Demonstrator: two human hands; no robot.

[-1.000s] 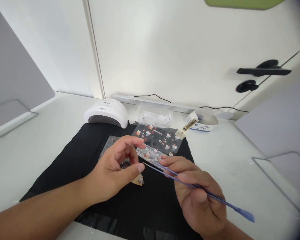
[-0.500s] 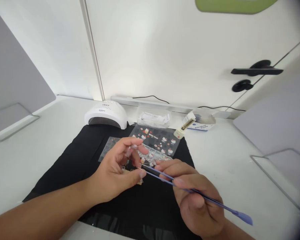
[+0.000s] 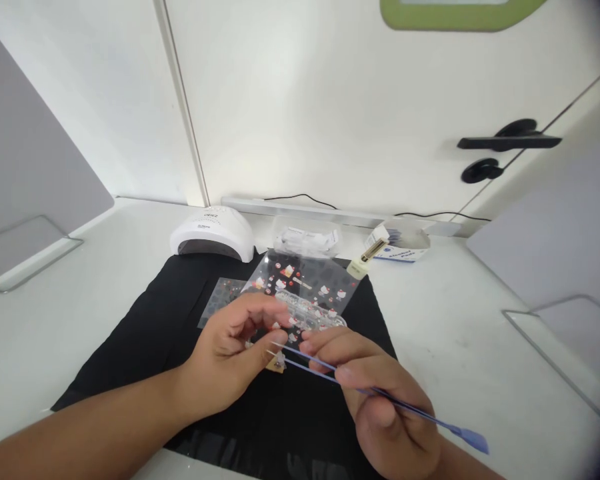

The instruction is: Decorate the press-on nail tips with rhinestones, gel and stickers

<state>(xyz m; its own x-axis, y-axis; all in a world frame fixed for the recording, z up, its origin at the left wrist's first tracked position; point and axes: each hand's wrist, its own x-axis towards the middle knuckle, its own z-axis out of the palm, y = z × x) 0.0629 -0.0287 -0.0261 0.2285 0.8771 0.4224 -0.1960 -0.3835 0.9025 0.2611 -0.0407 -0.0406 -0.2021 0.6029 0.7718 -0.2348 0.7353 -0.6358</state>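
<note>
The right hand (image 3: 380, 407) pinches slim blue metal tweezers (image 3: 360, 387), long axis running up-left, tips at the left hand (image 3: 230, 360). That hand's fingers curl narrowly above a small tan nail tip (image 3: 278, 364) on the black mat (image 3: 145, 320), nearer of the two

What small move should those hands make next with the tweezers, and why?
Probably ease the tweezers down to the small piece on the black mat: their open tips hover just beside it, while the left hand is curled close by.
</note>
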